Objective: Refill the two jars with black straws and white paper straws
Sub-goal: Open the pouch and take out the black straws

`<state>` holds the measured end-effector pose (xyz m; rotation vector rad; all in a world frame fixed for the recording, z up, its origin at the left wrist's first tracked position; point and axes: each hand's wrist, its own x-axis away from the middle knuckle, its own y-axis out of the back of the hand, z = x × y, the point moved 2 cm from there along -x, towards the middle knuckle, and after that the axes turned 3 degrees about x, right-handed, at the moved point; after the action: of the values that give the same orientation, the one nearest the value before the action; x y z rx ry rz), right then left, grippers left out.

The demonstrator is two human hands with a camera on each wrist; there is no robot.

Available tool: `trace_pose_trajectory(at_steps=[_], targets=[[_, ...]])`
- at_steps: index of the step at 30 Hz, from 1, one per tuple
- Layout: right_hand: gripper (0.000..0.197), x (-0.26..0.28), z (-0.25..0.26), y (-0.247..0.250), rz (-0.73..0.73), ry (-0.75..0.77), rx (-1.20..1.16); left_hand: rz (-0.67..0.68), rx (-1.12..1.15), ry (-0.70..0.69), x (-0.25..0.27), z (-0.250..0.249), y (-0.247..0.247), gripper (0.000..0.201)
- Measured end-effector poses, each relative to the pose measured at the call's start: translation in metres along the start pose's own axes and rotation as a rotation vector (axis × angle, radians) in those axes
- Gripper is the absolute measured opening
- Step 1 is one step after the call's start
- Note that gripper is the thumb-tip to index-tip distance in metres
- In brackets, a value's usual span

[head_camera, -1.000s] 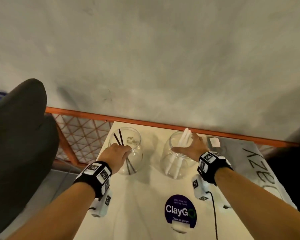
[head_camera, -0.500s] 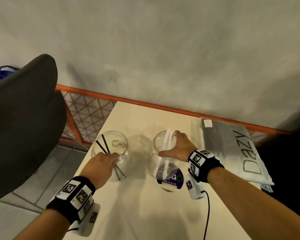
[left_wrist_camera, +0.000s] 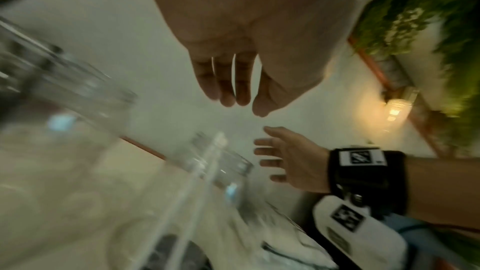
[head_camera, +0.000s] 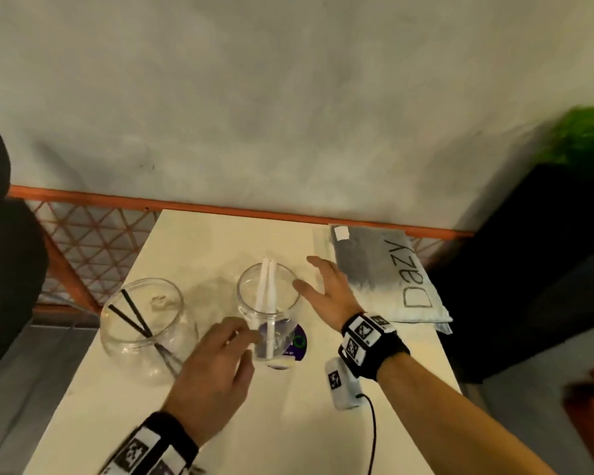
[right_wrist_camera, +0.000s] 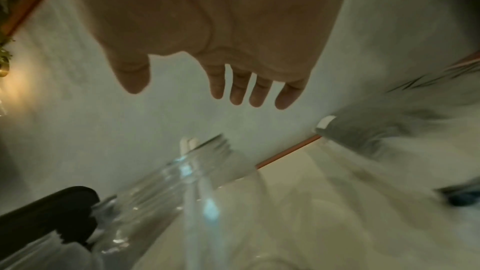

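Note:
Two clear glass jars stand on the cream table (head_camera: 199, 241). The left jar (head_camera: 144, 323) holds a couple of black straws (head_camera: 134, 317). The right jar (head_camera: 271, 303) holds two white paper straws (head_camera: 266, 289) and sits over a purple sticker (head_camera: 297, 342). My left hand (head_camera: 216, 368) hovers between the jars with relaxed fingers and holds nothing; its fingertips (left_wrist_camera: 228, 98) point forward. My right hand (head_camera: 326, 289) is spread open just right of the white-straw jar (right_wrist_camera: 182, 171), clear of the glass, fingers (right_wrist_camera: 249, 93) straight.
A grey and white bag (head_camera: 388, 272) printed "Dazy" lies at the table's right rear. An orange mesh railing (head_camera: 83, 234) runs behind and left of the table. A dark chair back (head_camera: 4, 269) is at left, a black planter (head_camera: 535, 255) with greenery at right.
Both hands have let go of the jars. My left hand moved right, from the black-straw jar into the gap between the jars. My right hand lifted off the white-straw jar and opened beside it.

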<state>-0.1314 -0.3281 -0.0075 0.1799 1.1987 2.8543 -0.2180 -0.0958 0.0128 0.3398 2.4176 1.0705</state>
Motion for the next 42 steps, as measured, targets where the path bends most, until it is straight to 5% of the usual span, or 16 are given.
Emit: trace_pose_trajectory(at_steps=[3,6,12,19,23,28,35,42], targets=[[0.036,0.027,-0.044,0.022,-0.070,-0.010,0.093,0.147,0.098,-0.062,-0.002,-0.033,-0.042,0.024],[0.024,0.051,-0.097,0.048,-0.075,-0.112,0.247,0.260,0.131,-0.074,-0.019,-0.049,-0.084,0.022],[0.028,0.055,-0.188,0.094,-0.039,-0.234,0.505,0.319,0.036,0.078,-0.084,-0.046,-0.161,0.023],[0.044,0.010,-0.244,0.107,0.021,-0.115,0.699,0.467,-0.149,0.276,-0.145,-0.030,-0.237,0.045],[0.040,-0.009,-0.260,0.102,0.066,-0.042,0.800,0.506,-0.187,0.300,-0.152,-0.023,-0.263,0.035],[0.026,-0.013,-0.267,0.102,0.045,0.020,0.869,0.400,-0.120,0.279,-0.157,-0.021,-0.271,0.005],[0.015,-0.004,-0.260,0.128,-0.202,0.197,0.799,0.082,-0.019,0.102,-0.172,-0.034,-0.236,0.016],[0.015,-0.006,-0.175,0.213,-0.520,0.210,0.679,-0.179,0.049,-0.032,-0.208,-0.087,-0.150,0.012]])
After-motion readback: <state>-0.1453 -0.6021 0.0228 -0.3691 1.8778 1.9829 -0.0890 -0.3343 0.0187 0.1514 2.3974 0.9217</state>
